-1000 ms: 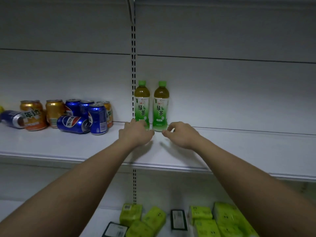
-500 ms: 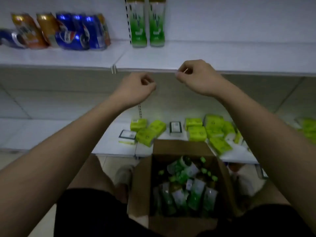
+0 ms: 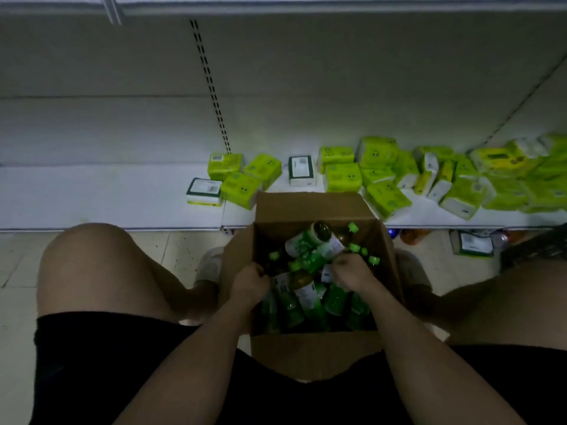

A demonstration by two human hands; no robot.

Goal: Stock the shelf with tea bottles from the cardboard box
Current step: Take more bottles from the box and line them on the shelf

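Note:
An open cardboard box (image 3: pixel 316 354) stands on the floor between my knees. It holds several green-labelled tea bottles (image 3: pixel 302 240) with green caps, lying jumbled. My left hand (image 3: pixel 250 285) is inside the box at its left side, fingers curled around a dark bottle there. My right hand (image 3: pixel 352 271) is in the middle of the box, fingers closed over a bottle with a white label. The upper shelf (image 3: pixel 306 7) shows only as an edge along the top; the bottles standing on it are out of view.
The low shelf (image 3: pixel 92 194) behind the box carries several green tissue packs (image 3: pixel 343 176), loose and piled to the right. More packs and bottles lie on the floor at the right (image 3: pixel 471 243). My bare knees (image 3: pixel 92 265) flank the box.
My view has dropped from the upper shelf to the box. Both hands came down from shelf height into the box and closed among the bottles.

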